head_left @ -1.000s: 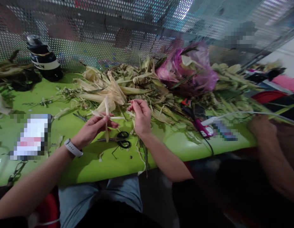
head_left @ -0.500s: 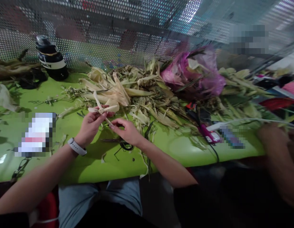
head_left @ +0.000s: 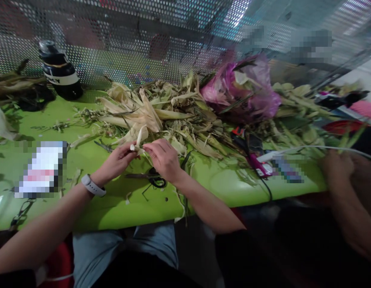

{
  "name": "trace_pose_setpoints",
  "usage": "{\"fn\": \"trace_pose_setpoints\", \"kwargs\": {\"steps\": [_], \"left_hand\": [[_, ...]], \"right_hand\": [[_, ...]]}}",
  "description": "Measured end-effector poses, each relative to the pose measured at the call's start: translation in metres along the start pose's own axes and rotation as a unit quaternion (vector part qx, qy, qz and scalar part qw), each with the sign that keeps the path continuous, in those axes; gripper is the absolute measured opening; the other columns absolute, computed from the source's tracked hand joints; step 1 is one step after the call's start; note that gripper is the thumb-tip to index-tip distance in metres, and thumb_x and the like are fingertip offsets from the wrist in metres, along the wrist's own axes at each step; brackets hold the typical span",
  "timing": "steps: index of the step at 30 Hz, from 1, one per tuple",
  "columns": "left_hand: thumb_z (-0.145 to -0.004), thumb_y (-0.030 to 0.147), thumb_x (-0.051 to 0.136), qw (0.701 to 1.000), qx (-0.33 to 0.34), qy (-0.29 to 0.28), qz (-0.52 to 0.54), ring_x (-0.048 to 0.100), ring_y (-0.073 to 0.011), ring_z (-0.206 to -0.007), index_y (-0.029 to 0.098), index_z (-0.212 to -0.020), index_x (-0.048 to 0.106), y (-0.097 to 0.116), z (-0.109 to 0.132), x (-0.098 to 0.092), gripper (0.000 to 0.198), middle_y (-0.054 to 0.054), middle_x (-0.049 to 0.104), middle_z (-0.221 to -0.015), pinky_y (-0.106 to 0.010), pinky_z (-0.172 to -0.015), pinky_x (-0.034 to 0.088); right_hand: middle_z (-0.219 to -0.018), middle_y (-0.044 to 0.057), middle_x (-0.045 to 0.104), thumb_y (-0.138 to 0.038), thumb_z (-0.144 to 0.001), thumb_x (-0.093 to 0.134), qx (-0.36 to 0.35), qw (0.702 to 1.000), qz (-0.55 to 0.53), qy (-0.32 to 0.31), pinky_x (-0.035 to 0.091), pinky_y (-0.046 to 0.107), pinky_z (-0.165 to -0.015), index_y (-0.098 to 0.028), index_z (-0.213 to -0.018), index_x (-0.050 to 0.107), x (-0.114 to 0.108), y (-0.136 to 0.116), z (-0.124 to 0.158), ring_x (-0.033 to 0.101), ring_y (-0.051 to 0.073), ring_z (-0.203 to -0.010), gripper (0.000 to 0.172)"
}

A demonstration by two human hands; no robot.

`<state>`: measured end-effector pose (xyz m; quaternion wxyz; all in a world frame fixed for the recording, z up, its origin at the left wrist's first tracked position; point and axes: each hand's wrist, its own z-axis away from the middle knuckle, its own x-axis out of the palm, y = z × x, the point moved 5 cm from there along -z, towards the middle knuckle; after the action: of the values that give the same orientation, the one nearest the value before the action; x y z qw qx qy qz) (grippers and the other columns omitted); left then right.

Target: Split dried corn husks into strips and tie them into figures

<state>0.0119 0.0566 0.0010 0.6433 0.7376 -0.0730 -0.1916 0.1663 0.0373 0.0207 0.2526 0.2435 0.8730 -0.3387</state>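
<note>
One narrow husk strip [head_left: 140, 137] (papery)

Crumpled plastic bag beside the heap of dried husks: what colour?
The crumpled translucent plastic bag is pinkish purple, best seen in the head view.

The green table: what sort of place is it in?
Perhaps a shared handwork space: heaped dry husks, scissors and another person's hand at the same table suggest it.

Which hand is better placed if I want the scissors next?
Probably your right hand: it is nearer the scissor handles. Both hands are at the husk, but your left hand is farther from the handles.
</note>
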Motion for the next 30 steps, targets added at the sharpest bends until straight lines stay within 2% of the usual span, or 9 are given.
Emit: {"fn": "trace_pose_setpoints", "kwargs": {"steps": [3, 9, 14, 17, 21, 25, 30], "left_hand": [[-0.081, 0.027, 0.059, 0.999, -0.016, -0.041, 0.028, 0.061, -0.0181, -0.084, 0.017, -0.1, 0.068, 0.005, 0.004, 0.004, 0.024, -0.003, 0.067, -0.09, -0.032, -0.084, 0.049], [-0.083, 0.024, 0.056, 0.998, 0.007, -0.014, 0.057, 0.059, -0.0195, -0.091, 0.018, -0.088, 0.07, 0.003, 0.004, -0.002, 0.017, -0.003, 0.067, -0.089, -0.03, -0.089, 0.047], [-0.084, 0.033, 0.065, 0.993, 0.017, -0.07, 0.091, 0.058, -0.0145, -0.077, 0.015, -0.095, 0.068, 0.008, 0.003, 0.009, 0.021, -0.004, 0.065, -0.089, -0.027, -0.072, 0.052], [-0.083, 0.033, 0.068, 0.992, 0.031, -0.072, 0.096, 0.059, -0.0127, -0.075, 0.015, -0.095, 0.066, 0.014, 0.003, 0.011, 0.022, -0.005, 0.065, -0.094, -0.027, -0.07, 0.054], [-0.082, 0.031, 0.07, 0.992, 0.025, -0.036, 0.121, 0.063, -0.0136, -0.078, 0.017, -0.101, 0.061, 0.012, 0.004, 0.007, 0.026, -0.004, 0.067, -0.093, -0.029, -0.074, 0.056], [-0.082, 0.029, 0.07, 0.988, 0.023, -0.043, 0.144, 0.066, -0.0164, -0.088, 0.017, -0.107, 0.059, 0.006, 0.004, 0.007, 0.03, -0.003, 0.069, -0.092, -0.033, -0.086, 0.054], [-0.08, 0.027, 0.073, 0.986, 0.018, -0.02, 0.162, 0.067, -0.0155, -0.085, 0.016, -0.102, 0.063, 0.002, 0.002, 0.005, 0.027, -0.003, 0.069, -0.092, -0.032, -0.086, 0.053]], "right_hand": [[-0.093, 0.007, 0.066, -0.035, -0.096, 0.05, 0.052, 0.995, -0.085, 0.026, 0.049, 0.035, -0.086, -0.023, -0.1, 0.064, -0.003, 0.006, 0.0, 0.06, 0.019, -0.089, 0.02], [-0.089, 0.002, 0.062, -0.043, -0.09, 0.057, 0.172, 0.948, -0.268, 0.014, 0.052, 0.025, -0.065, -0.022, -0.108, 0.056, 0.011, 0.018, 0.007, 0.061, 0.011, -0.071, 0.027], [-0.083, 0.0, 0.059, -0.045, -0.088, 0.06, 0.202, 0.932, -0.301, 0.029, 0.05, 0.022, -0.06, -0.021, -0.104, 0.055, 0.012, 0.022, 0.007, 0.058, 0.009, -0.067, 0.029], [-0.078, -0.001, 0.058, -0.046, -0.087, 0.061, 0.218, 0.921, -0.321, 0.031, 0.05, 0.021, -0.058, -0.021, -0.103, 0.054, 0.013, 0.024, 0.005, 0.057, 0.009, -0.064, 0.031], [-0.077, -0.002, 0.058, -0.047, -0.086, 0.062, 0.23, 0.912, -0.337, 0.031, 0.05, 0.021, -0.056, -0.021, -0.099, 0.055, 0.014, 0.023, 0.004, 0.056, 0.008, -0.061, 0.03], [-0.078, -0.002, 0.058, -0.044, -0.087, 0.062, 0.234, 0.908, -0.345, 0.034, 0.05, 0.022, -0.056, -0.021, -0.098, 0.054, 0.015, 0.024, 0.005, 0.056, 0.008, -0.059, 0.027], [-0.085, -0.001, 0.06, -0.044, -0.087, 0.061, 0.236, 0.9, -0.364, 0.023, 0.051, 0.022, -0.057, -0.021, -0.098, 0.054, 0.019, 0.025, 0.005, 0.057, 0.007, -0.06, 0.026]]}}
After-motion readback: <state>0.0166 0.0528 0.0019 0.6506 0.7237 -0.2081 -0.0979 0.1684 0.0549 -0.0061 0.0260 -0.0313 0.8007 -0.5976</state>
